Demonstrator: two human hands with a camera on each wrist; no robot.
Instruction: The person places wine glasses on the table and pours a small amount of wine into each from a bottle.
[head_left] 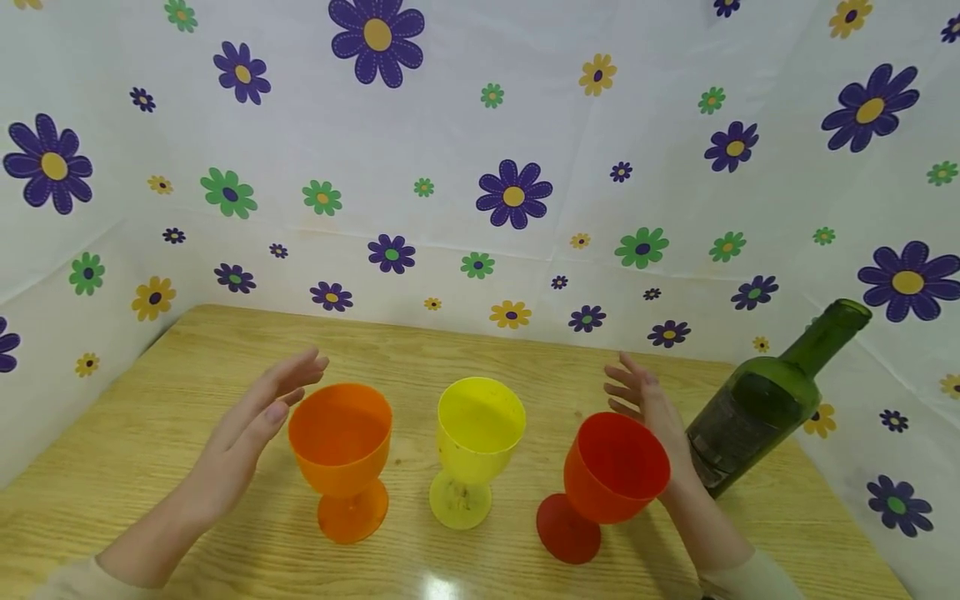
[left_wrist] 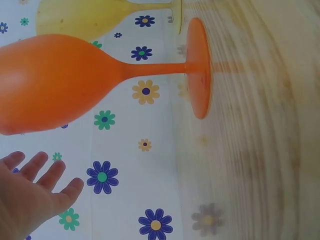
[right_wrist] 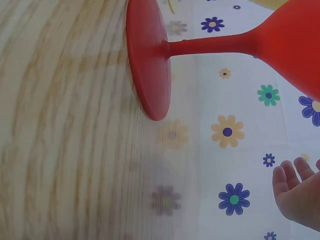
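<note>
Three plastic goblets stand upright in a row on the wooden table: an orange goblet (head_left: 341,467) at left, a yellow goblet (head_left: 480,433) in the middle, a red goblet (head_left: 600,492) at right. My left hand (head_left: 236,442) is raised just left of the orange goblet, fingers loosely extended and holding nothing. In the left wrist view, a gap shows between that hand (left_wrist: 35,195) and the orange bowl (left_wrist: 55,80). Behind and right of the red goblet is my right hand (head_left: 656,408), its fingers relaxed and bare; the red bowl partly hides it. The right wrist view shows this hand (right_wrist: 302,195) apart from the red goblet (right_wrist: 215,45).
A green glass wine bottle (head_left: 757,408) with a dark label stands at the right, close beside my right forearm. White cloth (head_left: 450,125) with printed flowers rises behind and at both sides of the wooden table (head_left: 420,342).
</note>
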